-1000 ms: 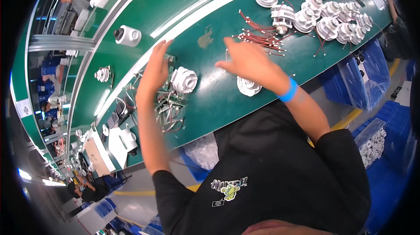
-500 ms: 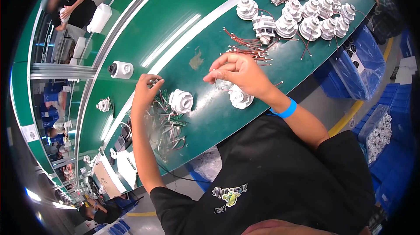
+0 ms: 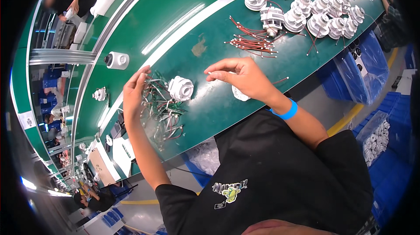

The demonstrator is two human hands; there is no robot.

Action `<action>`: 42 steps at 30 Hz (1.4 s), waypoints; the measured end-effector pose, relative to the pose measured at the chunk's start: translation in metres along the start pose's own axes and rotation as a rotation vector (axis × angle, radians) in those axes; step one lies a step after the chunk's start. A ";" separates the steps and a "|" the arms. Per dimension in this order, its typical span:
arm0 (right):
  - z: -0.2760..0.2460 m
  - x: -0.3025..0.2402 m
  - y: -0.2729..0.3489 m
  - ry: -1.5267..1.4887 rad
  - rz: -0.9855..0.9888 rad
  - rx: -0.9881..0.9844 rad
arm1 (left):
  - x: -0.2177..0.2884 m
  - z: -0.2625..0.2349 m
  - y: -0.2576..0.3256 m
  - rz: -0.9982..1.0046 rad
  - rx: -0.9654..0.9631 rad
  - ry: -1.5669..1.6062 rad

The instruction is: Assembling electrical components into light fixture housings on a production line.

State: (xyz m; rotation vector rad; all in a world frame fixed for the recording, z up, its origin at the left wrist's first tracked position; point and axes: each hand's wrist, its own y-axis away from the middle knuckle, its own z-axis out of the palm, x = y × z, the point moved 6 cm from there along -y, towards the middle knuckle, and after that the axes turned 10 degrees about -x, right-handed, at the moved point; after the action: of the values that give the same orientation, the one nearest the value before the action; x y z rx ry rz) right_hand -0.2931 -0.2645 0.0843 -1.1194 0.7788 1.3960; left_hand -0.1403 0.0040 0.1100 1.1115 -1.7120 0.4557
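At the far left of the green bench (image 3: pixel 183 20), a white cylindrical part (image 3: pixel 117 60) sits alone on the raised strip. Nearer, the left hand (image 3: pixel 134 95) hovers over a tangle of thin wires (image 3: pixel 162 110), fingers spread and loosely curved, its grip closed on nothing that shows. Just right of the tangle a white round plastic part (image 3: pixel 180 88) rests on the bench. The right hand (image 3: pixel 243 77) is raised above the bench edge, thumb and forefinger pressed together on what looks like a thin wire end, too small to be sure; a blue wristband (image 3: pixel 284 111) circles its wrist. Under this hand another white part (image 3: pixel 240 94) lies, partly hidden. Farther right are loose red wires (image 3: pixel 251 41), then a cluster of white round parts (image 3: pixel 323 16).
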 end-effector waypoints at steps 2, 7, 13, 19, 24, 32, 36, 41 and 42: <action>-0.005 0.001 0.001 0.065 0.020 0.008 | 0.009 -0.006 0.007 0.056 0.059 -0.009; -0.006 -0.004 0.005 0.177 -0.011 0.048 | 0.062 0.005 0.053 0.323 0.363 -0.090; 0.004 -0.014 0.008 0.432 -0.111 0.061 | 0.027 0.043 0.113 0.496 0.376 0.764; 0.018 -0.031 0.014 0.880 -0.417 0.031 | -0.014 0.140 0.097 0.103 0.291 1.261; 0.033 -0.026 0.015 0.999 -0.428 -0.125 | -0.014 0.178 0.086 0.102 0.150 1.180; 0.056 -0.024 0.017 1.240 -0.508 -0.248 | 0.000 0.191 0.084 0.063 0.146 1.046; 0.061 -0.022 0.019 1.297 -0.516 -0.238 | -0.002 0.197 0.085 0.063 0.142 1.053; 0.061 -0.022 0.019 1.355 -0.486 -0.204 | -0.002 0.198 0.087 0.040 0.146 1.036; 0.061 -0.021 0.019 1.356 -0.487 -0.206 | 0.000 0.198 0.087 0.042 0.148 1.037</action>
State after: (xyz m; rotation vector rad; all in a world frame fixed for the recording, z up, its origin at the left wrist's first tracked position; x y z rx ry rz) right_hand -0.3249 -0.2184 0.1216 -2.2502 1.1480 0.1440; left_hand -0.3195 -0.0961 0.0427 0.7130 -0.7892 0.9856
